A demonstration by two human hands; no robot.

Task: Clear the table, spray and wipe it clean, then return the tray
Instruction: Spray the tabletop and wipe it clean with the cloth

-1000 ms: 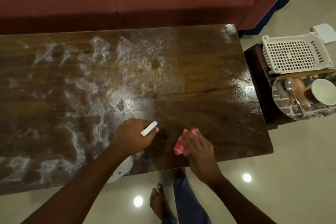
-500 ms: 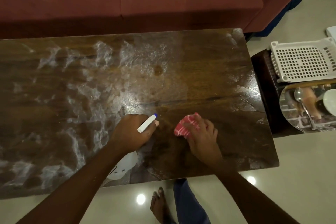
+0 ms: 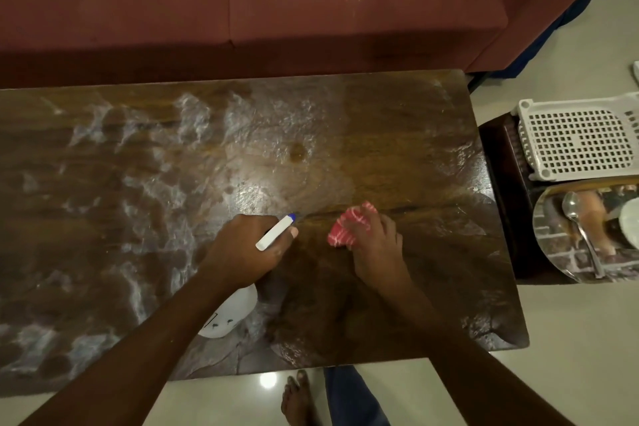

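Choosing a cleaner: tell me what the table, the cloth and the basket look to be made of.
Table: dark wood, probably varnished; grain shows and it glares under white spray film. Cloth: soft fabric, red with white stripes, bunched under the right hand. Basket: white moulded plastic, perforated grid.

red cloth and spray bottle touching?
Apart. The head view shows a strip of bare table between the red cloth under the right hand and the spray bottle in the left hand.
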